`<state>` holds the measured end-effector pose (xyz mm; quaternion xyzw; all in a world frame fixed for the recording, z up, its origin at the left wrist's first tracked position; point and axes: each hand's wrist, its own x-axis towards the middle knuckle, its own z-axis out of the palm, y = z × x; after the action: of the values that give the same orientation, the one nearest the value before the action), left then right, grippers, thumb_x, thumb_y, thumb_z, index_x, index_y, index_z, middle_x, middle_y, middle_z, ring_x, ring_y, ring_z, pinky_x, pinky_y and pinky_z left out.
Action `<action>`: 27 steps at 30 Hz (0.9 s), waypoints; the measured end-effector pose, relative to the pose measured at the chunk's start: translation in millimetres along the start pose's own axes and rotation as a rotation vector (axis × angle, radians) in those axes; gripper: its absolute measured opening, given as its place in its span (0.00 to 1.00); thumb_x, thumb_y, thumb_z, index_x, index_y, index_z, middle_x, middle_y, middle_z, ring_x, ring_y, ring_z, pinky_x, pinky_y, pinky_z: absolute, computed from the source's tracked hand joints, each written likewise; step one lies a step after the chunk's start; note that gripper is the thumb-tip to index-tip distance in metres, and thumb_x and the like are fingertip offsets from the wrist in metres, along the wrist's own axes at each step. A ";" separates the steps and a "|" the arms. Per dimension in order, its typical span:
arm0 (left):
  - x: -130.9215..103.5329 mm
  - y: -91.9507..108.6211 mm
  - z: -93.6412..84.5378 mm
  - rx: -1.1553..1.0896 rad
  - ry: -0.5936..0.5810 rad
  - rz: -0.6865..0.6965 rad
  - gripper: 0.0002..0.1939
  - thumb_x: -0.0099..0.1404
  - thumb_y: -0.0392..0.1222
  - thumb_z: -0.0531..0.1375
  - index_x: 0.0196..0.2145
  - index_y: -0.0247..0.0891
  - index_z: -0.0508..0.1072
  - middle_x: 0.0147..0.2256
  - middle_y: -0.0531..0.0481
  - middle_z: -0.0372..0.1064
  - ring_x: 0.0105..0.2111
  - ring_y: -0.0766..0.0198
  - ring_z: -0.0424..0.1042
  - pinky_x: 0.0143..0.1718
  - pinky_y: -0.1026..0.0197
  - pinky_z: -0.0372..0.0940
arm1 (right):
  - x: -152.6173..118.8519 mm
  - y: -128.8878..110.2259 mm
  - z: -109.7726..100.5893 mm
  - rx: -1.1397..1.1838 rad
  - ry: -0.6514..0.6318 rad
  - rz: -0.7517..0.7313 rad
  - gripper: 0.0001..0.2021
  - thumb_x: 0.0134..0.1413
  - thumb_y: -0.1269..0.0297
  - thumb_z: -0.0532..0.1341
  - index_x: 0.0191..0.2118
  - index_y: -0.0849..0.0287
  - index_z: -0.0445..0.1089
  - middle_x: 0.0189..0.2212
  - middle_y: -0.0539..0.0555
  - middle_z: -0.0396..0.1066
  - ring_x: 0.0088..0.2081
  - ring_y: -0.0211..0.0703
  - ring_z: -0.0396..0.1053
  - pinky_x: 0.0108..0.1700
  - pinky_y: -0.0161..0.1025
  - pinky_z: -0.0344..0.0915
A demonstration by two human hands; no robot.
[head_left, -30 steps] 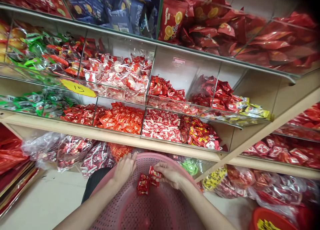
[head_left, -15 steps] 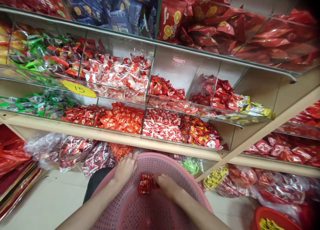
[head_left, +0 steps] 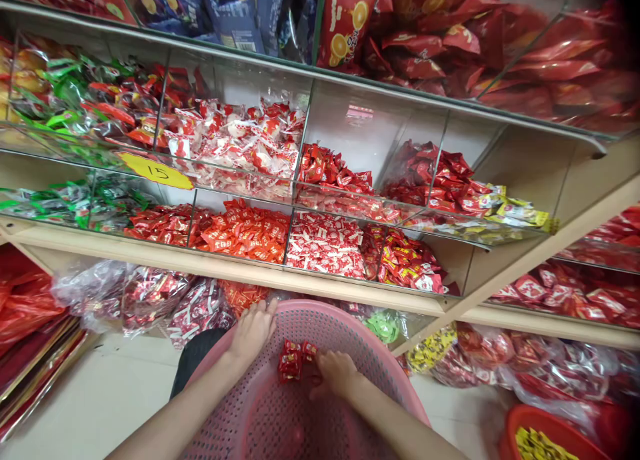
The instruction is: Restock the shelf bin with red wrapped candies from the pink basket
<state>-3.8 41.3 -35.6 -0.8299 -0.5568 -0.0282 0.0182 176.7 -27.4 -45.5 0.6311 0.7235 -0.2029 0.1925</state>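
Note:
A pink perforated basket (head_left: 385,353) stands below the shelf's wooden front edge. A few small red-wrapped candies (head_left: 290,361) lie together against its inner far wall. My left hand (head_left: 253,331) rests on the basket's left rim, its fingers laid over the edge and holding it. Inside the basket, my right hand (head_left: 334,373) is just right of the candies, its fingers curled and partly apart; nothing shows in its grip, though the palm side is hidden.
Glass-fronted shelf bins (head_left: 325,243) of wrapped candy rise ahead, with a yellow tag (head_left: 156,171) reading 15. Plastic bags of candy (head_left: 200,307) lie under the shelf. A red tub (head_left: 515,420) with yellow packets stands at the lower right.
My right hand has drawn slightly back from the candies, and its fingers have loosened. The candies stay by the far wall. My left hand remains on the rim.

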 end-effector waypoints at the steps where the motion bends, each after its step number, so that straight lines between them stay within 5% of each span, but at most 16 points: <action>1: 0.2 0.1 -0.4 -0.001 -0.004 -0.001 0.21 0.66 0.36 0.47 0.56 0.31 0.61 0.47 0.34 0.67 0.45 0.51 0.69 0.47 0.51 0.61 | 1.3 1.1 1.3 -0.010 -0.024 0.013 0.33 0.32 0.52 0.70 0.47 0.64 0.68 0.43 0.67 0.72 0.46 0.59 0.70 0.45 0.51 0.67; 8: 0.3 -0.8 1.5 -0.012 -0.002 -0.003 0.21 0.66 0.37 0.47 0.56 0.33 0.61 0.46 0.36 0.68 0.45 0.52 0.69 0.47 0.51 0.61 | 5.0 3.8 6.8 -0.055 -0.161 0.018 0.37 0.23 0.56 0.73 0.46 0.66 0.70 0.45 0.68 0.71 0.47 0.59 0.69 0.47 0.51 0.66; 13: 0.8 -1.2 5.1 -0.011 0.008 -0.005 0.22 0.65 0.36 0.47 0.56 0.32 0.61 0.47 0.34 0.67 0.46 0.50 0.68 0.48 0.50 0.61 | 0.0 0.5 3.6 0.001 -0.129 0.027 0.37 0.26 0.49 0.70 0.47 0.63 0.70 0.46 0.67 0.70 0.49 0.60 0.68 0.48 0.52 0.65; 17: 1.1 -1.2 4.8 -0.016 0.013 -0.004 0.21 0.65 0.36 0.48 0.56 0.33 0.62 0.46 0.36 0.68 0.45 0.52 0.69 0.47 0.51 0.61 | 1.2 0.7 4.0 0.004 -0.124 0.052 0.35 0.23 0.57 0.72 0.46 0.60 0.71 0.45 0.65 0.71 0.47 0.59 0.69 0.47 0.51 0.66; 23: 1.3 -0.9 5.3 -0.014 0.016 -0.005 0.21 0.65 0.36 0.48 0.56 0.33 0.62 0.45 0.36 0.68 0.44 0.51 0.69 0.46 0.51 0.61 | 3.5 -9.9 11.9 0.029 -0.013 0.078 0.30 0.35 0.46 0.64 0.43 0.64 0.73 0.41 0.65 0.73 0.44 0.59 0.71 0.43 0.50 0.69; 27: 0.9 -1.7 5.8 -0.014 0.015 -0.004 0.22 0.65 0.36 0.48 0.56 0.32 0.61 0.46 0.35 0.68 0.45 0.51 0.69 0.46 0.50 0.61 | 5.1 -18.1 17.7 0.028 0.022 0.058 0.21 0.39 0.59 0.64 0.41 0.63 0.73 0.40 0.64 0.74 0.42 0.56 0.72 0.41 0.47 0.69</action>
<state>-4.8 43.2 -41.3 -0.8288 -0.5580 -0.0383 0.0168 158.5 -34.8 -62.3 0.6567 0.7040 -0.2005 0.1816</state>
